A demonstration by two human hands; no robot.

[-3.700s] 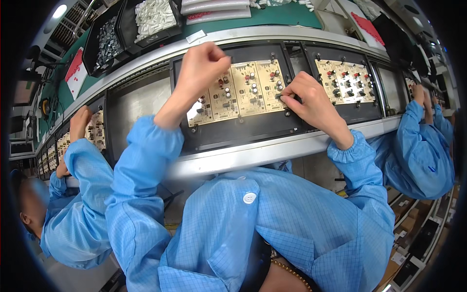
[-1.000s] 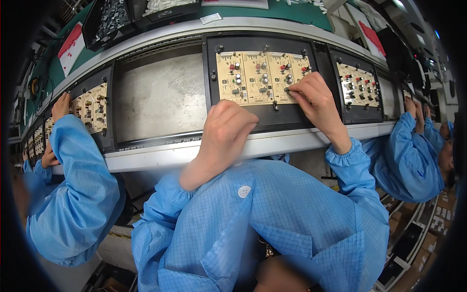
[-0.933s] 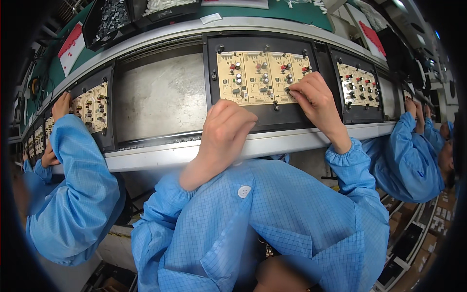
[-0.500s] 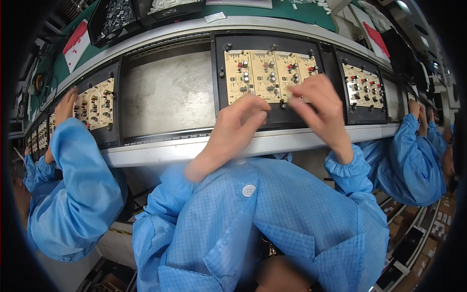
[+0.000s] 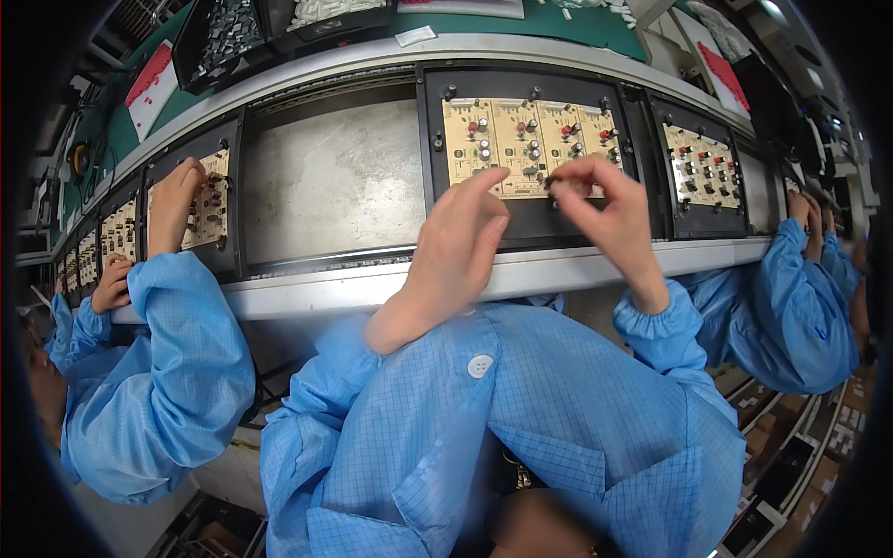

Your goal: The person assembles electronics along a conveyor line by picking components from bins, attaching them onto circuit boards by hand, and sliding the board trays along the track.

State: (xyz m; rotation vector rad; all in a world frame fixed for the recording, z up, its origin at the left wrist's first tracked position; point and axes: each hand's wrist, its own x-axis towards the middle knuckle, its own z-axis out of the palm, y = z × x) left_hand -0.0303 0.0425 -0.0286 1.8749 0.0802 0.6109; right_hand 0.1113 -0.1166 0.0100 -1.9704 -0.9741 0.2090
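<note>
In front of me a panel of cream circuit boards [image 5: 458, 167] sits in a black carrier frame [image 5: 521, 228]. Red and silver-topped capacitors and other small parts stand on the boards. My right hand [image 5: 609, 209] is over the panel's near edge, thumb and forefinger pinched round a small dark component [image 5: 552, 183] whose kind I cannot make out. To its left, my left hand [image 5: 451, 237] hovers at the near left corner of the boards. Its thumb and fingers are apart, with nothing seen between them.
A metal conveyor edge [image 5: 372, 275] runs along my side. More board carriers lie left and right [image 5: 702, 167], with a co-worker's hand [image 5: 177, 200] over the left one. Bins of small parts [image 5: 223, 37] and a white tray with red parts [image 5: 153, 79] stand beyond.
My left hand has turned and opened its fingers wider. My right hand's thumb and forefinger have come together on the small dark component. The left co-worker's hand has shifted over their boards.
</note>
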